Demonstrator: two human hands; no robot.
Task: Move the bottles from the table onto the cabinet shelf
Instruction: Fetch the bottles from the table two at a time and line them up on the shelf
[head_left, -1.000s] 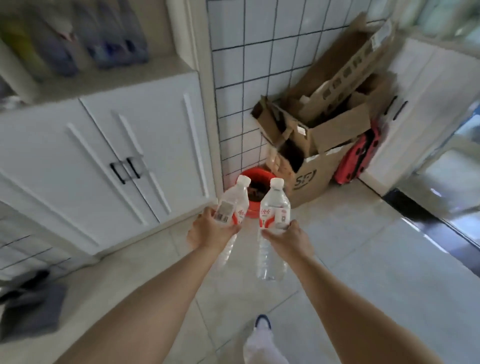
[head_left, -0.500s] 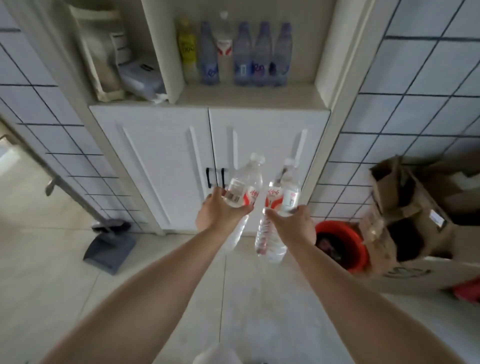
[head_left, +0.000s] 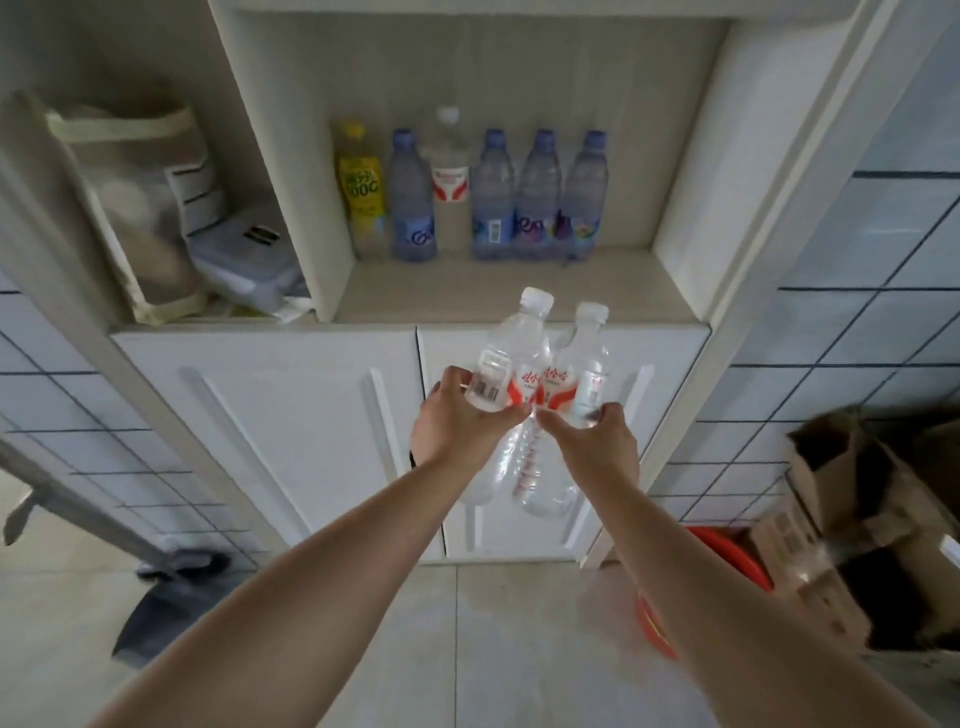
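Observation:
Each of my hands holds one clear water bottle with a white cap and a red-and-white label. My left hand (head_left: 457, 426) grips the left bottle (head_left: 511, 353) around its middle. My right hand (head_left: 592, 441) grips the right bottle (head_left: 584, 364) the same way. Both bottles tilt slightly, side by side and touching, just below the front edge of the cabinet shelf (head_left: 519, 291). At the back of that shelf stands a row of several bottles (head_left: 493, 197): one yellow, one clear with a red label, the rest blue.
White cabinet doors (head_left: 291, 431) are closed below the shelf. The left compartment holds a cloth bag (head_left: 130, 208) and a plastic box (head_left: 244, 260). A grey dustpan (head_left: 161, 597) lies on the floor left; a red bucket (head_left: 727, 561) and cardboard boxes (head_left: 857, 519) stand right.
My view swung left from the boxes to face the cabinet. Both hands rose and moved closer to the shelf, bringing the two bottles together.

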